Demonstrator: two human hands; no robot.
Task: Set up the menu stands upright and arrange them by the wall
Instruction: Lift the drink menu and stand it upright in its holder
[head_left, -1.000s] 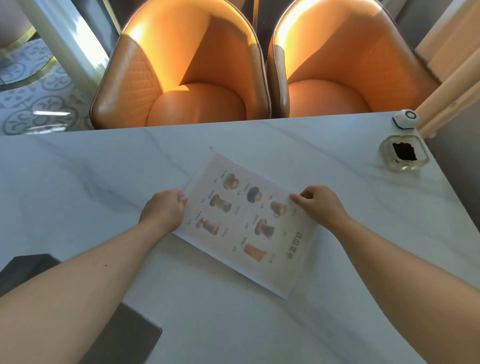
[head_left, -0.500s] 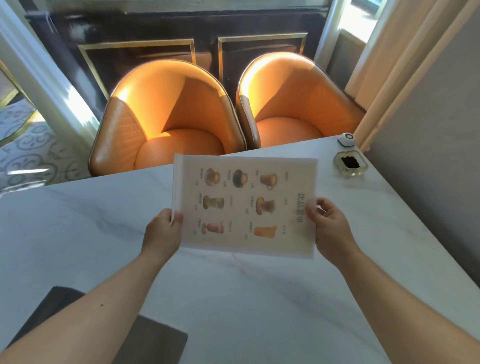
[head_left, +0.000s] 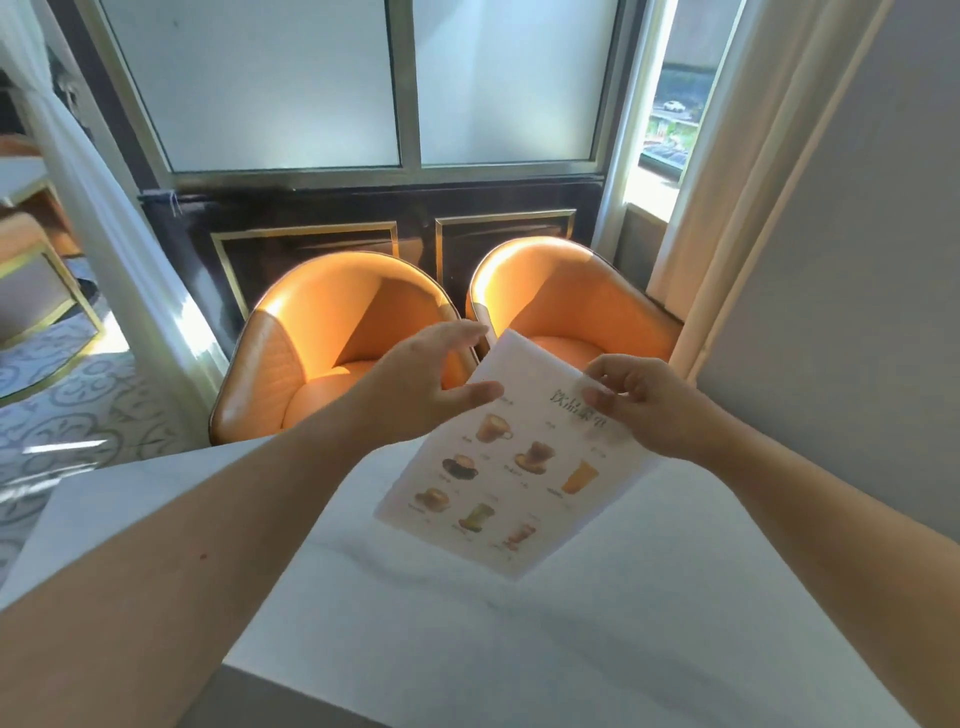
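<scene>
The menu stand (head_left: 511, 478) is a pale sheet printed with drink pictures, held in the air above the white marble table (head_left: 623, 649) with its title end up. My right hand (head_left: 654, 405) pinches its upper right corner by the title. At the sheet's upper left edge, my left hand (head_left: 421, 384) has its fingers spread and only the thumb touches the sheet. The grey wall (head_left: 857, 312) is on the right, close to the menu.
Two orange armchairs (head_left: 337, 358) (head_left: 566, 296) stand past the table's far edge, under a frosted window. A cream curtain (head_left: 727, 208) hangs along the wall's left side. A dark grey surface (head_left: 291, 701) shows at the bottom left.
The menu went from lying flat on the table to being lifted, then turned from landscape to portrait. My left hand left its end and moved to the top left edge. The view tilted upward.
</scene>
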